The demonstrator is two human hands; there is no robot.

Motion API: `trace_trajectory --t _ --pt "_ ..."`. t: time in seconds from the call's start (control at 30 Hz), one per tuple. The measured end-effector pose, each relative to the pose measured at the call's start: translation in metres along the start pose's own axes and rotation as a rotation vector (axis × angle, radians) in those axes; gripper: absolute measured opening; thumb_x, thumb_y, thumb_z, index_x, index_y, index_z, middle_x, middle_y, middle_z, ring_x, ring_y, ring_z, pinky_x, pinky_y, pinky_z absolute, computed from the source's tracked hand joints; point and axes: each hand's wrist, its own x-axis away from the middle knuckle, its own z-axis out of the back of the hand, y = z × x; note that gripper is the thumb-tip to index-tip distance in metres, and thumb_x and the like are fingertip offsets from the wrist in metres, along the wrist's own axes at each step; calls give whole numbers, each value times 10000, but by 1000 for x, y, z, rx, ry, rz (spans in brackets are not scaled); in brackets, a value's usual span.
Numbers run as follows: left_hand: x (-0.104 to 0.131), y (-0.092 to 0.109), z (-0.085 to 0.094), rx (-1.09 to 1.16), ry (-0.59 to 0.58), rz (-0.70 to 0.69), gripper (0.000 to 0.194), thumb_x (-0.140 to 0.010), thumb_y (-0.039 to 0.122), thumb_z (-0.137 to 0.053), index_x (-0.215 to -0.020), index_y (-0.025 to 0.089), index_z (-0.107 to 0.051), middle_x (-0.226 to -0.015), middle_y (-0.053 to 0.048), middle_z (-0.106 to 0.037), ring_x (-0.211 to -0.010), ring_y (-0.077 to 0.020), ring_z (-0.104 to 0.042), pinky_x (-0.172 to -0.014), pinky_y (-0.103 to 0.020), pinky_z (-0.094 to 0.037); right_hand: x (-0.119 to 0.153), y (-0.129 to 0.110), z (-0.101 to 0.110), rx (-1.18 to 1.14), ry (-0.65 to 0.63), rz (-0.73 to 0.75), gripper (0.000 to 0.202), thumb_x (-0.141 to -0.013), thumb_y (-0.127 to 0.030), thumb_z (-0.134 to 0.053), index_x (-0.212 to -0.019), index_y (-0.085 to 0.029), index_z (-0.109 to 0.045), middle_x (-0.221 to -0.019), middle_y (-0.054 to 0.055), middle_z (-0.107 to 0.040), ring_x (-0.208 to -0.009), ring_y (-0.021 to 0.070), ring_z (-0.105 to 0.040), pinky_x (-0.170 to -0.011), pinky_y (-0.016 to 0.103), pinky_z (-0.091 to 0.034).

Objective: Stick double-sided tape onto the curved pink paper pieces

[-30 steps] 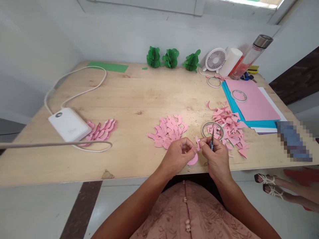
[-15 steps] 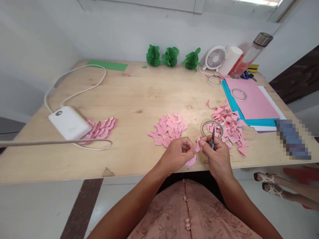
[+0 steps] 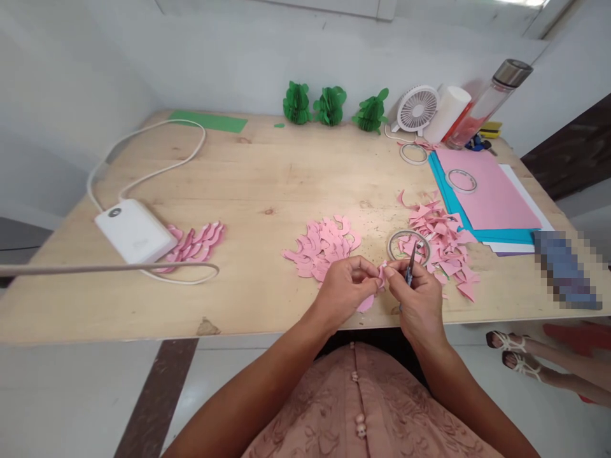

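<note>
Between the fingertips of both hands is a small pink paper piece (image 3: 382,273). My left hand (image 3: 347,291) pinches its left side, and my right hand (image 3: 417,298) grips its upper right. Dark-bladed scissors (image 3: 410,267) are also held in my right hand, blades pointing up and away. Under my left fingers, another pink piece (image 3: 366,303) lies on the table. A heap of curved pink cut-outs (image 3: 322,247) sits just beyond my left hand. Past my right hand are a tape roll (image 3: 392,247) and a pile of pink scraps (image 3: 442,238).
A white power bank (image 3: 135,232) with a cable lies left, beside pink wavy strips (image 3: 203,243). Green paper shapes (image 3: 329,106), a small fan (image 3: 417,109) and a bottle (image 3: 482,105) stand at the back. Coloured sheets (image 3: 491,197) lie right. A person's feet (image 3: 513,353) show lower right.
The pink piece between my fingers now sits higher and shows less, with my left fingertips closer to my right ones. The whole view has shifted slightly.
</note>
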Motion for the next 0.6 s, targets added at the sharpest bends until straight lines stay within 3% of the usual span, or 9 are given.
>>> trace_trajectory --t 0.2,0.47,0.6 --pt "-1 3 5 -115 -15 -23 98 -640 141 -628 -736 135 -650 -563 27 -585 -531 -94 -544 -534 -209 -413 -5 1 6 37 -43 4 114 -718 -280 -661 -735 -175 -621 -593 -43 -506 -486 78 -365 -455 225 -277" --pt "1 7 2 -101 -7 -23 110 -664 204 -630 -738 127 -654 -537 33 -557 -501 -81 -502 -506 -200 -375 -5 -4 9 25 -83 -1 107 -699 -260 -678 -675 -177 -615 -688 -9 -595 -585 104 -467 -542 235 -356" --pt "2 8 1 -58 -33 -22 129 -694 263 -641 -680 136 -629 -513 30 -536 -464 -75 -457 -444 -194 -320 -4 -4 10 5 -95 -13 97 -699 -250 -684 -691 -177 -621 -691 -20 -588 -508 72 -374 -482 224 -291"
